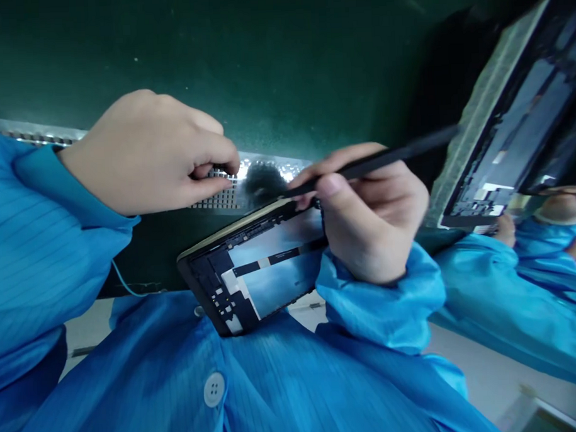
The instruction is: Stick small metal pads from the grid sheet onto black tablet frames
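My left hand point(156, 154) is closed, its fingertips curled together over a clear strip of small dark rectangular pieces point(223, 192). Whatever they may pinch is hidden. My right hand point(375, 219) grips a slim black tool, apparently tweezers point(394, 152), with the narrow end pointing left. Beneath that end, an opened tablet housing point(271, 267) tilts towards me, showing a bluish inner panel, a dark ribbon cable and small pale parts. Its right end reaches behind my right hand; whether those fingers also support it I cannot tell.
A green work surface point(264, 65) spreads ahead. On the right, a tray with a pale padded edge point(482, 108) bears more open tablet housings point(525, 126). Beside it, another person's blue sleeve point(498, 284) and hands point(564, 206) are at work.
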`<state>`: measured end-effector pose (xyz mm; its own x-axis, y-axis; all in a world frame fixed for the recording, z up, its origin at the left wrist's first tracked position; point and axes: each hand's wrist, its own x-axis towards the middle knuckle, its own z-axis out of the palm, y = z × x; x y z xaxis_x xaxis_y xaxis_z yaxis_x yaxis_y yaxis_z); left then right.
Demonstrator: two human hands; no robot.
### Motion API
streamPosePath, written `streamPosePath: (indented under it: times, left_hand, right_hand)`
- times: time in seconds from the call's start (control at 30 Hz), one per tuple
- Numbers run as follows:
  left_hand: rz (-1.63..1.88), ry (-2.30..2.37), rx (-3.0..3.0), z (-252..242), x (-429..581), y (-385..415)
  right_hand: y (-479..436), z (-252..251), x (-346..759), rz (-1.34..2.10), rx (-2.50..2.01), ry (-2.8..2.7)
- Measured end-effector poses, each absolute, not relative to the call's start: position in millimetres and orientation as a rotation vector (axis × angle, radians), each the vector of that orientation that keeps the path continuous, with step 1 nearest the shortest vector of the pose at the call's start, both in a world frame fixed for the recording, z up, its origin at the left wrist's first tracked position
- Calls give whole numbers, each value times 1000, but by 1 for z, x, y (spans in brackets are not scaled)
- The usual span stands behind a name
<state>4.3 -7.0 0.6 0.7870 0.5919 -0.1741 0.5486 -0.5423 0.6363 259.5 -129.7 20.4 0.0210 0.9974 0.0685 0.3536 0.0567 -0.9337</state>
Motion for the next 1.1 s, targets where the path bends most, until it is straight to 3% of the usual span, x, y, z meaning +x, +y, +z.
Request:
streamPosePath:
  times: [0.17, 0.57, 0.87, 1.1]
  left_hand:
    - [151, 768, 2208, -4, -2, -6]
    - [319, 790, 2431, -8, -6, -9]
    - [93, 854, 2309, 9, 12, -6]
    - [11, 1042, 1873, 16, 16, -9]
  right_hand:
    - [-165, 6, 263, 507, -1495, -1207]
    - [-174, 1, 272, 420, -1506, -1523]
    - [-135, 36, 247, 898, -1469, -1842]
    - [-130, 25, 243, 929, -1511, -1859]
